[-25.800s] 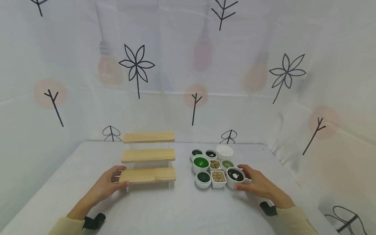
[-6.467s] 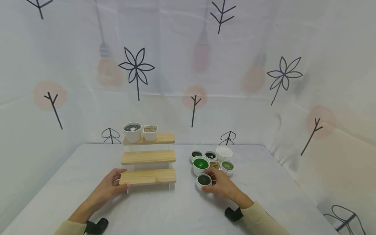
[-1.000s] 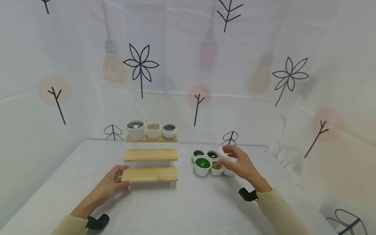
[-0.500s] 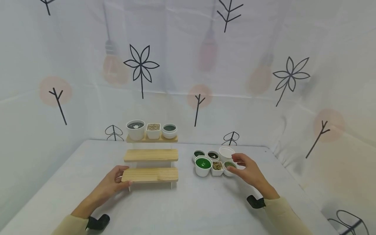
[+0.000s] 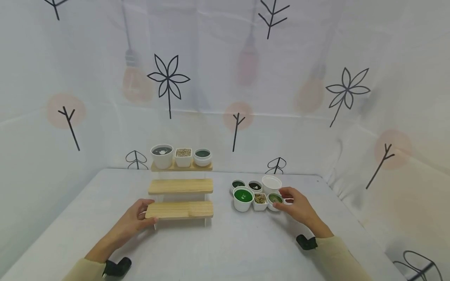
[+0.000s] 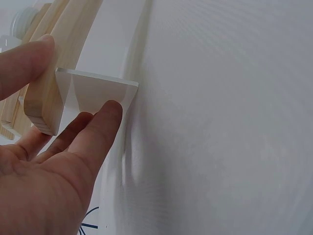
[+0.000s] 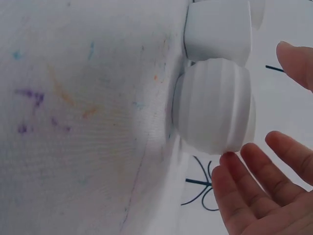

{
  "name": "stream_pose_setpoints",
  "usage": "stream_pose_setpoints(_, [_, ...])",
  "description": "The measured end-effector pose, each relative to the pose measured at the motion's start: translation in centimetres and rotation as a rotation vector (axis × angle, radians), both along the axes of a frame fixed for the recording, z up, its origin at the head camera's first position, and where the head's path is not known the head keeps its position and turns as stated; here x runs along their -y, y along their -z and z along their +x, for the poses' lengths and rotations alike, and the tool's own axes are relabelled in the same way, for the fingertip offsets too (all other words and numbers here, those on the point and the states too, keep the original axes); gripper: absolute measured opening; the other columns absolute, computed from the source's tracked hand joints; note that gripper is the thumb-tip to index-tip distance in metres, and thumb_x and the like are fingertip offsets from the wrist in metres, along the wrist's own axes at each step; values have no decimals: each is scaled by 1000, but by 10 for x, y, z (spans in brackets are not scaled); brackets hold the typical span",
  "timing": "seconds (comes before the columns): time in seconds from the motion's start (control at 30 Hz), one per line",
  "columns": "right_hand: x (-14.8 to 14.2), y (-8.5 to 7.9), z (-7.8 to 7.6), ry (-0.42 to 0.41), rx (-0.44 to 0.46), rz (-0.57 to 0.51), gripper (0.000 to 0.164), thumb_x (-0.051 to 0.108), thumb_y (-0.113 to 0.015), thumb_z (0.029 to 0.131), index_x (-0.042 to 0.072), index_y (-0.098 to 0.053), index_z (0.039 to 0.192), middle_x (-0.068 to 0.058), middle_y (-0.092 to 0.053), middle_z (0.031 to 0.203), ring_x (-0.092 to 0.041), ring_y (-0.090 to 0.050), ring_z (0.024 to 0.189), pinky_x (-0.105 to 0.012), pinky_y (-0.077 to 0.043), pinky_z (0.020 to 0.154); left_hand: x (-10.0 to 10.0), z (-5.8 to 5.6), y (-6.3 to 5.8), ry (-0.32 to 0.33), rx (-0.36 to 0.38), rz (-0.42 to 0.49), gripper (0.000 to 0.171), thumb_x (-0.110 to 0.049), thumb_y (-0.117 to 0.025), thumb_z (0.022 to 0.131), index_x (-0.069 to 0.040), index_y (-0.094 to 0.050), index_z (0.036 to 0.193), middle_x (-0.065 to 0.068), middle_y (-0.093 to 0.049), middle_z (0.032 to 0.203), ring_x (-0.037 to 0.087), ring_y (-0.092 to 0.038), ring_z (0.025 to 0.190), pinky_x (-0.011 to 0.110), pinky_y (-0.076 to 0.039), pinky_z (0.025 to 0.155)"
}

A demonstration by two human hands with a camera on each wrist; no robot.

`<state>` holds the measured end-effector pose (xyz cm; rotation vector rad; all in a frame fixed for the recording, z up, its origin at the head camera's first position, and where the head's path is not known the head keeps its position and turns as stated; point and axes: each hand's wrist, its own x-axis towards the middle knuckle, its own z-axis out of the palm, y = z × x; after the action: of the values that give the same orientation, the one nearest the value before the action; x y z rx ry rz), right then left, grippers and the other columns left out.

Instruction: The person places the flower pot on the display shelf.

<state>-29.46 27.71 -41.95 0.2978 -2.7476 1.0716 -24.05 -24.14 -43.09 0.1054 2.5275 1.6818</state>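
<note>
My left hand (image 5: 131, 220) grips the left end of the lowest board of a three-tier wooden display stand (image 5: 179, 210). In the left wrist view the thumb lies on the board (image 6: 78, 44) and the fingers reach beneath, by the clear leg (image 6: 95, 90). My right hand (image 5: 299, 207) is at the right side of a small round white bowl (image 5: 275, 199) with green contents. In the right wrist view its fingers are extended at the ribbed bowl (image 7: 212, 105), fingertips at or very near its side; the thumb stands apart from it.
On the top board stand a white cup (image 5: 162, 156), a square bowl (image 5: 183, 157) and a round bowl (image 5: 202, 157). Beside the right hand's bowl are a square bowl (image 5: 259, 201), a bright green cup (image 5: 243, 199), a white tub (image 5: 272, 184) and two small dark-filled bowls (image 5: 238, 185).
The round bowl has gone from the table to the top board since several seconds ago. Lately my right hand has come down beside the green-filled bowl. The left hand keeps its grip.
</note>
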Motion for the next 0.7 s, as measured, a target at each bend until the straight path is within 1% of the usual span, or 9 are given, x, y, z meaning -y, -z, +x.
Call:
stream_pose_setpoints(0.17, [0,3,-3,22,73,34,67,37,-76,80,0,-50,128,-18,-58,121,-33,-58,108,-47,-51,90,0,-1,0,-9,1,5,75,-21,-76,81,0,-31,138,30,-35,144,42,-45,126,41,-50,95])
stream_pose_setpoints(0.27, [1,4,-4,37,103,48,68,38,-76,79,1,-50,129,-17,-57,122,-33,-58,108,-46,-52,89,0,0,-1,-2,-1,3,76,-22,-76,81,1,-31,138,30,-35,144,42,-45,126,41,-49,95])
stream_pose_setpoints(0.53, [1,8,-9,10,108,42,68,33,-78,77,-1,-50,128,-16,-58,121,-31,-58,106,-44,-52,86,1,-1,0,-7,7,-4,76,-24,-76,81,-1,-31,138,30,-34,144,42,-45,127,41,-49,95])
stream_pose_setpoints(0.7, [2,9,-10,10,120,28,67,29,-79,76,-1,-50,128,-16,-58,120,-31,-57,106,-43,-52,84,0,0,0,-6,10,-13,76,-23,-76,82,-1,-31,139,30,-35,144,42,-45,127,42,-49,95])
